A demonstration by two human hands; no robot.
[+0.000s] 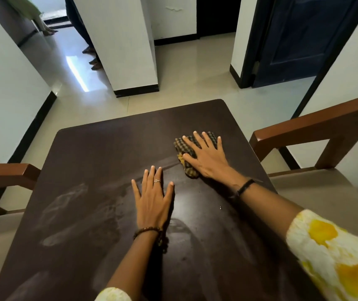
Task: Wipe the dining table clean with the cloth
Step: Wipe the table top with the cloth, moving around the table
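The dark brown dining table (pixel 91 161) fills the lower middle of the head view, with pale smears and damp streaks on its left and near parts. A folded checked cloth (pixel 186 144), brown and yellow, lies on the right half of the table. My right hand (pixel 206 155) presses flat on the cloth with fingers spread and straight. My left hand (pixel 153 198) rests flat on the bare tabletop, left of and nearer than the cloth, not touching it. Much of the cloth is hidden under my right palm.
A wooden chair (pixel 317 124) with a beige seat stands against the table's right side, another chair (pixel 6 172) against the left. Beyond the far edge is tiled floor, a white pillar (pixel 130 51) and a dark blue door (pixel 299 40). Bare feet of people show in the far-left corridor.
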